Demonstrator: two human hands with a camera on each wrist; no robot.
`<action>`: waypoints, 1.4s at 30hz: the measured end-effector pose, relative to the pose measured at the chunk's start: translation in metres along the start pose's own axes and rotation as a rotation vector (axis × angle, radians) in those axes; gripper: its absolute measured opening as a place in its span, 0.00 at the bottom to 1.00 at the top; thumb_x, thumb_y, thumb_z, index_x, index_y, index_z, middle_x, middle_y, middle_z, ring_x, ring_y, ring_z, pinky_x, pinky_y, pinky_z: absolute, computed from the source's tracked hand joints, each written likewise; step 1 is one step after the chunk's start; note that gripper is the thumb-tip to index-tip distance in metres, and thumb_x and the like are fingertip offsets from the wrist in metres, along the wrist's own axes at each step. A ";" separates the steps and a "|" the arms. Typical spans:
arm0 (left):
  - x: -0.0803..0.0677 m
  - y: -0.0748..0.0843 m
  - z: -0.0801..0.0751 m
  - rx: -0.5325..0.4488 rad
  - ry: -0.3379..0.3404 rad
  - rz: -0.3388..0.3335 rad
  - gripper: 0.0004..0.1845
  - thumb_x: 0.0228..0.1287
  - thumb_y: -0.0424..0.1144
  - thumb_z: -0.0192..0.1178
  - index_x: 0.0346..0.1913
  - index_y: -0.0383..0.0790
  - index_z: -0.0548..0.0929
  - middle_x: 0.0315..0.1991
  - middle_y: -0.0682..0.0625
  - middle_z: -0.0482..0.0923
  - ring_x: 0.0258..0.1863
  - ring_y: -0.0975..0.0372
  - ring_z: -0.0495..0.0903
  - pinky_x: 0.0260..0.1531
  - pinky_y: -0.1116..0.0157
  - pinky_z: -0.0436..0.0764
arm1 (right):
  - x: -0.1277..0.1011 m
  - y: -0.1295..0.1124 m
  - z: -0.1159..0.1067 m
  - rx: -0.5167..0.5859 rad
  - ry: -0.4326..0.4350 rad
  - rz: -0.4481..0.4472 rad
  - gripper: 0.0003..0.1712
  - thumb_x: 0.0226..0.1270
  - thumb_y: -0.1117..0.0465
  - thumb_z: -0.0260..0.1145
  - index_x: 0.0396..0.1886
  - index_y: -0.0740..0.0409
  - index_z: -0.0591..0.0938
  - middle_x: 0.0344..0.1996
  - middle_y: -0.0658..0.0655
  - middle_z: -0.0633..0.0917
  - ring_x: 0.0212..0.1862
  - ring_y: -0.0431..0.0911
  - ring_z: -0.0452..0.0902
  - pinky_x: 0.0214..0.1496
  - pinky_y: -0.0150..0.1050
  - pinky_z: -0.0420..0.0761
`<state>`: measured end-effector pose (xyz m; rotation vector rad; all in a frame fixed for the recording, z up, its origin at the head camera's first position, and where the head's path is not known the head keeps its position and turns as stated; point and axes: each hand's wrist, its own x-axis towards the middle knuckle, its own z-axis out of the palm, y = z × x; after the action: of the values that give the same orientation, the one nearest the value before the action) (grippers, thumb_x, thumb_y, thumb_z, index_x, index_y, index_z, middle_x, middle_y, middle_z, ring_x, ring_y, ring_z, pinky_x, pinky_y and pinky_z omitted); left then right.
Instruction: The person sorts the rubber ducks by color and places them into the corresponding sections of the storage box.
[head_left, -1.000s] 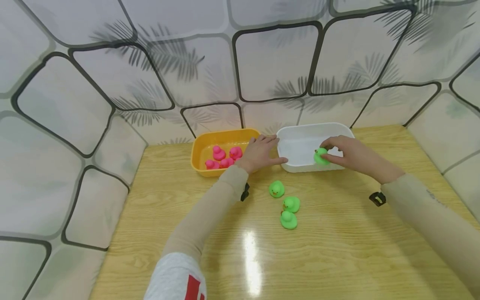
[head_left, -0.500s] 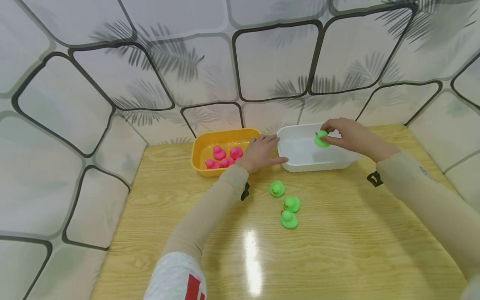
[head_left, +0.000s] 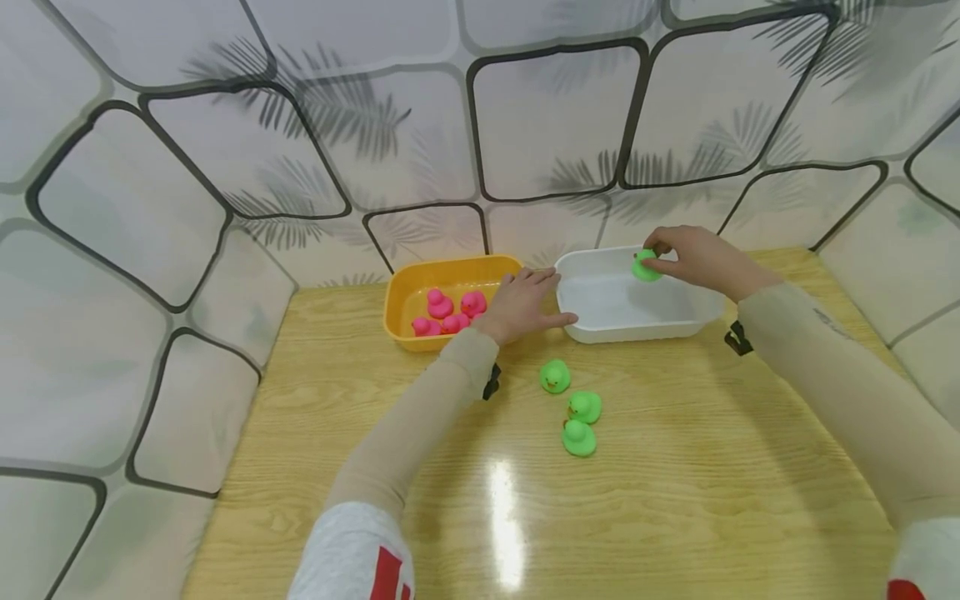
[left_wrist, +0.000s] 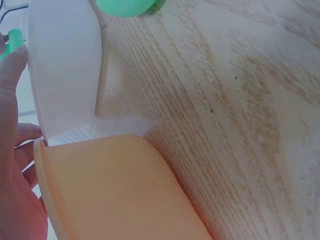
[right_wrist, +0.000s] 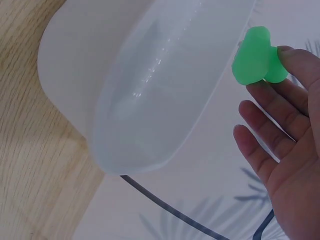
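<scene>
Wooden table (head_left: 330, 467), smooth bright-green duck (right_wrist: 251, 61) tight between right fingers (right_wrist: 276, 106), left fingers (head_left: 537, 285) apart.

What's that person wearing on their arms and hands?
The left hand and right hand are bare, with no gloves. Long beige sleeves reach the wrists. Higher up are pale grey sleeves with red marks. A small black piece shows near each wrist.

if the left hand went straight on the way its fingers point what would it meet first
Most likely the left end of the white tub. In the head view the left hand reaches right up to that rim; whether it already touches is unclear.
</scene>
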<state>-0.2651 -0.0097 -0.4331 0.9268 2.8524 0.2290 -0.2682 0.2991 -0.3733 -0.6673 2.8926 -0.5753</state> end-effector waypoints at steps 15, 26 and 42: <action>0.001 -0.001 0.001 -0.001 0.007 0.008 0.49 0.70 0.73 0.54 0.82 0.44 0.62 0.82 0.51 0.59 0.77 0.52 0.60 0.75 0.47 0.61 | 0.001 0.013 0.011 -0.038 -0.033 0.017 0.17 0.79 0.58 0.64 0.55 0.68 0.81 0.49 0.69 0.86 0.53 0.64 0.82 0.55 0.62 0.79; 0.001 -0.001 0.001 -0.012 0.002 0.008 0.49 0.70 0.73 0.53 0.82 0.44 0.61 0.82 0.50 0.58 0.78 0.51 0.59 0.76 0.46 0.60 | -0.018 0.005 0.020 -0.053 0.013 -0.045 0.13 0.76 0.62 0.67 0.53 0.66 0.84 0.48 0.64 0.87 0.53 0.61 0.83 0.57 0.61 0.79; 0.001 0.000 0.001 -0.014 0.002 0.011 0.48 0.71 0.72 0.53 0.82 0.43 0.62 0.82 0.49 0.58 0.78 0.51 0.60 0.76 0.46 0.60 | -0.052 -0.037 0.043 -0.066 0.086 -0.213 0.12 0.72 0.62 0.71 0.49 0.64 0.86 0.43 0.57 0.88 0.49 0.56 0.83 0.52 0.54 0.81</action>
<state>-0.2654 -0.0086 -0.4346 0.9407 2.8442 0.2515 -0.1986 0.2772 -0.3972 -0.9932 2.9509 -0.5466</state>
